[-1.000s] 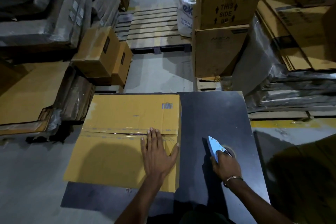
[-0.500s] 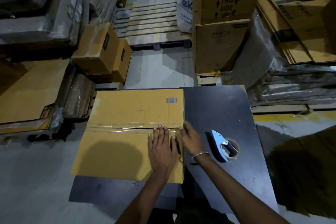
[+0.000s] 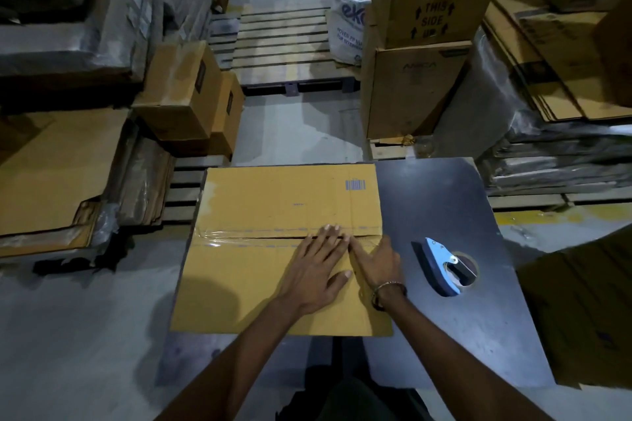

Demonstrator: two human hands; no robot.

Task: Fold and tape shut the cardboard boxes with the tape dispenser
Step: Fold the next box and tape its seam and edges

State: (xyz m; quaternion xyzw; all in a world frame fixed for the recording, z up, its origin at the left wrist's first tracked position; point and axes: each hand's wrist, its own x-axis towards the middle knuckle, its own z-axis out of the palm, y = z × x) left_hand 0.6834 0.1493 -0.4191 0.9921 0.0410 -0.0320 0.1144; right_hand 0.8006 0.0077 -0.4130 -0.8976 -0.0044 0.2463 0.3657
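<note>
Head view, looking down: one flat brown cardboard box (image 3: 280, 249) is seen lying on a dark tabletop (image 3: 444, 335), its two top flaps closed and met at a middle seam. One strip of clear tape (image 3: 219, 236) is laid along that seam. The left hand (image 3: 316, 270) is laid flat on the near flap, fingers straight and together, tips on the taped seam; nothing is held. The right hand (image 3: 378, 261) is placed just beside it at the box's right edge, fingers extended and pressed onto the tape end; nothing is gripped. One blue tape dispenser (image 3: 444, 265) is left on the tabletop, to the right of the box and apart from both hands.

The step in hand is judged to be the smoothing of the tape. It is best done with firm, even pressure swept along the seam and down over the right edge, so that no bubbles or lifted ends are left.

Counted: one box on the tabletop, one dispenser, two hands, one bracelet (image 3: 388, 289) on the right wrist.
</note>
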